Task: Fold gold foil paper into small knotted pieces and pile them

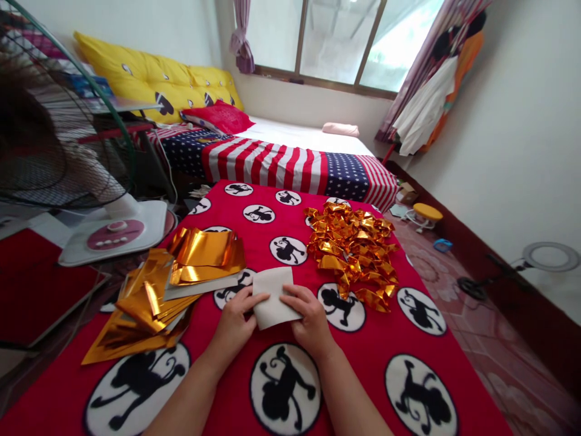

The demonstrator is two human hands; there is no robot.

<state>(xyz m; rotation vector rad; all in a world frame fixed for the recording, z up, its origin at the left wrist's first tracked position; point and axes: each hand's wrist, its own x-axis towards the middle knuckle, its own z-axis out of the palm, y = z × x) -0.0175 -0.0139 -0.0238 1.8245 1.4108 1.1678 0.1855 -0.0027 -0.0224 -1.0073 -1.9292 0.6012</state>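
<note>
A small whitish-grey sheet (274,303) is held low over the red cloth in the middle. My left hand (236,318) is closed on its left edge, with the index finger lying over the face. On the right edge my right hand (308,315) grips the same sheet, its fingers over the front. Left of my hands lies a loose stack of shiny orange-gold sheets (149,297), some showing grey backs. To the right is a heap of crumpled or folded orange-gold pieces (354,242).
The red cloth (363,375) with monkey prints covers the work surface. A fan (118,224) stands at the left. Beyond is a bed (299,139) with a flag-pattern cover. On the right floor are a yellow stool (427,212) and a ring light (550,256).
</note>
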